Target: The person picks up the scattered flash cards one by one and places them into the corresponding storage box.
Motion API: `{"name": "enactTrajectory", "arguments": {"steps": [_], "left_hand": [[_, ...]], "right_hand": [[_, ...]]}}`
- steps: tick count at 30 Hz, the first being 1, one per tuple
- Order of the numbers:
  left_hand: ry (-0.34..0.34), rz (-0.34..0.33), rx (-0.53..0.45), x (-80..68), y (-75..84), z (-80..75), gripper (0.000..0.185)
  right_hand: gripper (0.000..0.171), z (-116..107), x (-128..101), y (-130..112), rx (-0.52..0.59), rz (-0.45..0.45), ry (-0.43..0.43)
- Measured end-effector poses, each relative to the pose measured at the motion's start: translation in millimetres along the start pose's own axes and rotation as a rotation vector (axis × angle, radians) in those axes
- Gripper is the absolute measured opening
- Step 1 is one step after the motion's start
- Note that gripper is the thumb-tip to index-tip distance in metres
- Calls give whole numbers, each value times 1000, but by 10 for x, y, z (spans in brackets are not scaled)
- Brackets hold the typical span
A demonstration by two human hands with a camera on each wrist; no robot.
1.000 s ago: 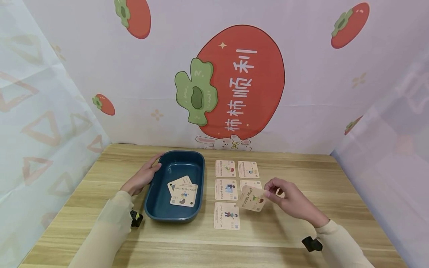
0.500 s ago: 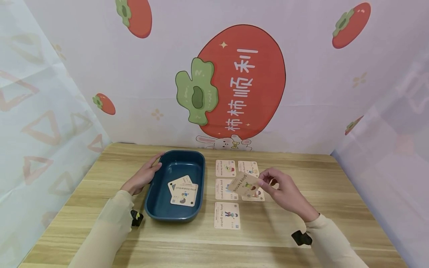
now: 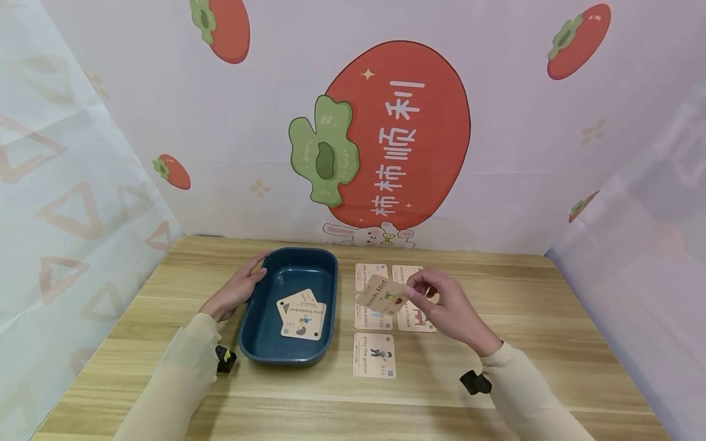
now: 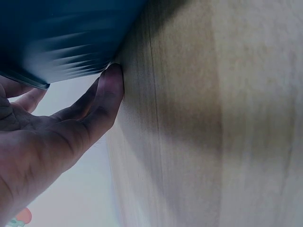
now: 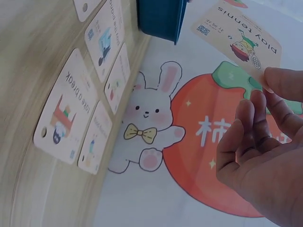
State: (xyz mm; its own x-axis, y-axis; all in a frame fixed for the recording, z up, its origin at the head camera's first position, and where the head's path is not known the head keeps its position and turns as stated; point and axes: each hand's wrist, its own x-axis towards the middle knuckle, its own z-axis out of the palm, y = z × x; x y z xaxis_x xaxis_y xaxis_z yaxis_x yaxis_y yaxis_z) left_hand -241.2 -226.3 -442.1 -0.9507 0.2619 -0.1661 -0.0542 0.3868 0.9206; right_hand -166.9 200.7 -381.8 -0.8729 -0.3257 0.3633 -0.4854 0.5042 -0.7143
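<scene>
- Head view: we see the right hand [image 3: 445, 306] pinching the "play tennis" card [image 3: 387, 296] by its right edge, card lifted clear of the table [image 3: 496, 380], above the card grid [image 3: 386, 318] and right of the blue tray [image 3: 259, 343]. Risk, we judge: an edge-only pinch is thin, so the card could twist or slip and drop onto the grid, knocking the laid-out cards askew.
- Head view: left hand [image 3: 234, 294] rests with straight fingers against the tray's left wall, grasping nothing. The tray holds two cards [image 3: 302, 313]. If that hand pushes, the tray could slide toward the grid.
- Left wrist view: fingers [image 4: 110, 92] extended, tip touching the tray's wall [image 4: 71, 38] at the table; loose contact only, little to stop a skid.
- Right wrist view: card [image 5: 238, 34] is pale cream, rounded corners, with a tennis cartoon, a code mark and "play tennis" printed; thumb and fingers [image 5: 279, 82] clasp one corner, the rest unsupported. Looks like thin stiff card, flat.
</scene>
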Motion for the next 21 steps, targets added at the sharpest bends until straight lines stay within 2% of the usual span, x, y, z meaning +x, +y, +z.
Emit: {"name": "enactTrajectory", "arguments": {"steps": [13, 21], "left_hand": [[-4, -12, -2, 10, -14, -8, 55], [-3, -16, -1, 15, -19, -8, 55]], "right_hand": [[7, 235, 200, -119, 36, -65, -15], [7, 390, 304, -204, 53, -47, -44]]}}
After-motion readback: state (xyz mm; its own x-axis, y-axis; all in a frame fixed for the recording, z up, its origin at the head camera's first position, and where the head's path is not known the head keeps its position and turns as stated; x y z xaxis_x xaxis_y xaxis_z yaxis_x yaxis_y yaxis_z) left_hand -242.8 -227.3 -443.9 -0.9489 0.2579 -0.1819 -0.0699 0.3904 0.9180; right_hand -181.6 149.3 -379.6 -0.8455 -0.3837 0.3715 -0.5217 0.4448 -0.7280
